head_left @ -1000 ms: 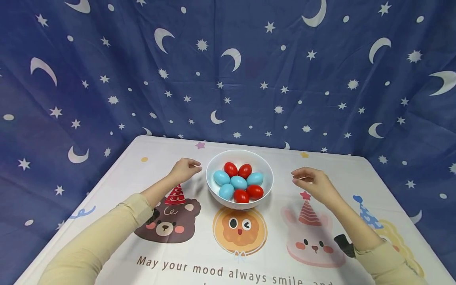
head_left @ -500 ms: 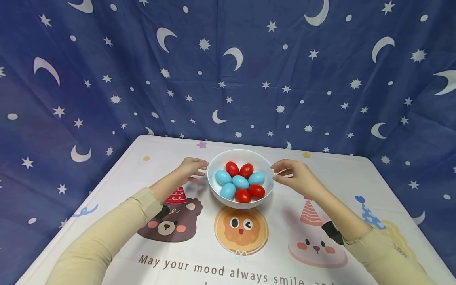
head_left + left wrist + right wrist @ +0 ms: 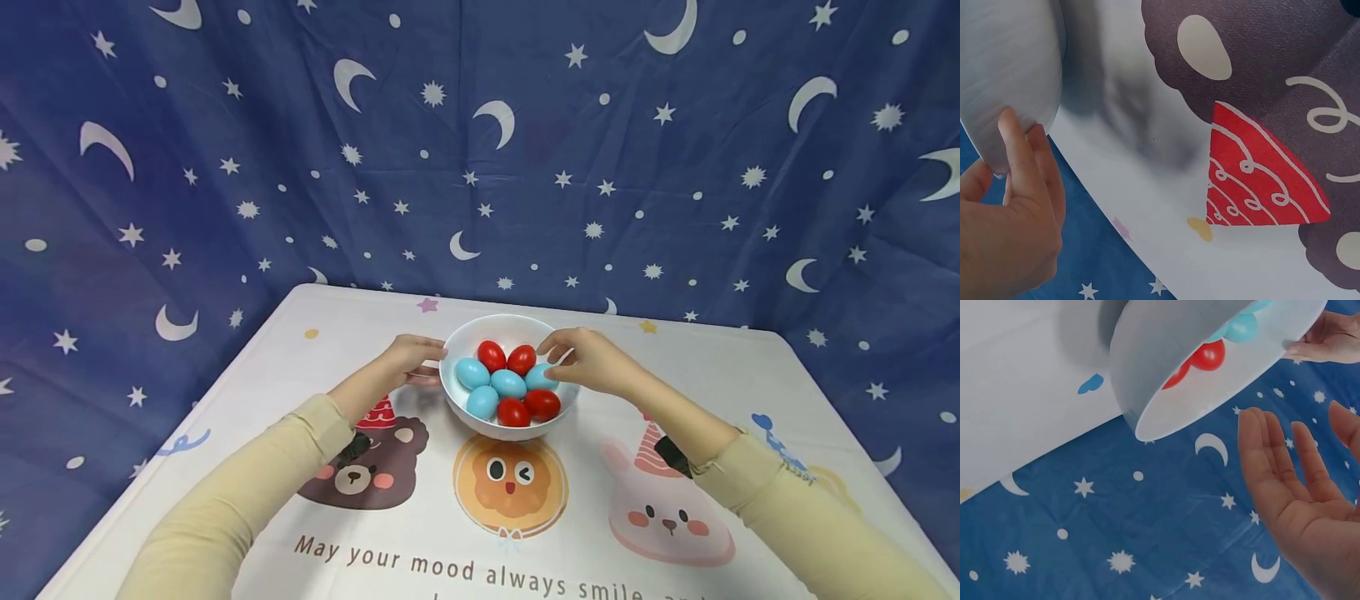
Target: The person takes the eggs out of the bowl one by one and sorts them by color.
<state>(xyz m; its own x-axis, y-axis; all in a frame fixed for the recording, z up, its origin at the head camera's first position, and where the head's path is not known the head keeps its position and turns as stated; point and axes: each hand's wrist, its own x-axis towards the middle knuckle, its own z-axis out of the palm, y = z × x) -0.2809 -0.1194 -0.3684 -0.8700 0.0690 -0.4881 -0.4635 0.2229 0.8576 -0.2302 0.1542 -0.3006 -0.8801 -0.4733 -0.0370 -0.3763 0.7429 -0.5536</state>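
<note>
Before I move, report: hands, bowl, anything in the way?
Left hand pinching bowl at rim. Right hand above bowl's right side, holding nothing. Bowl upright, red eggs and blue eggs inside. Right hand partly hides rightmost blue egg.

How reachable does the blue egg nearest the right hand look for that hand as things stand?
Probably yes: in the head view, the right hand appears over the right rim of the bowl, close to the blue egg, which no other egg covers. Whether they touch, I cannot tell.
</note>
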